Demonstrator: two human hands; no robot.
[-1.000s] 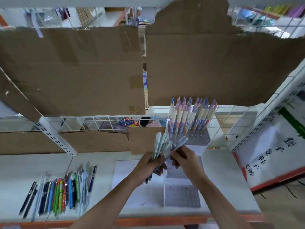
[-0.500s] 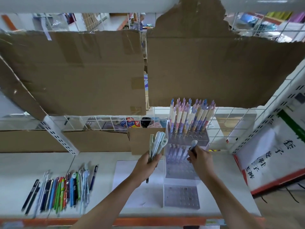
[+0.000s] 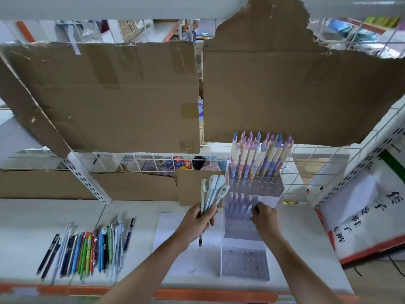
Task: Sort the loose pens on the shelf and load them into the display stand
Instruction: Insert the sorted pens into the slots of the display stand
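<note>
A clear stepped display stand [image 3: 245,263] sits on the white shelf, right of centre. Its top tier holds several pastel pens [image 3: 260,156]. The middle tier has a row of pale pens [image 3: 238,199]. My left hand [image 3: 198,222] grips a bunch of pale blue-green pens [image 3: 213,191], pointing up, just left of the stand. My right hand [image 3: 264,217] is at the middle tier, fingers pinched on the top of a pen that stands in a hole there. A row of several loose coloured pens [image 3: 87,249] lies at the shelf's left.
A white paper sheet [image 3: 173,238] lies under the stand. Brown cardboard panels [image 3: 285,95] hang on the wire grid behind. A slotted white upright [image 3: 87,178] stands at the back left. The orange shelf edge [image 3: 197,294] runs along the front. A white sign with black characters [image 3: 372,216] leans at right.
My right hand took one pen from the bunch, carried it right to the stand and has lowered it into the middle tier. My left hand stayed with the bunch.
</note>
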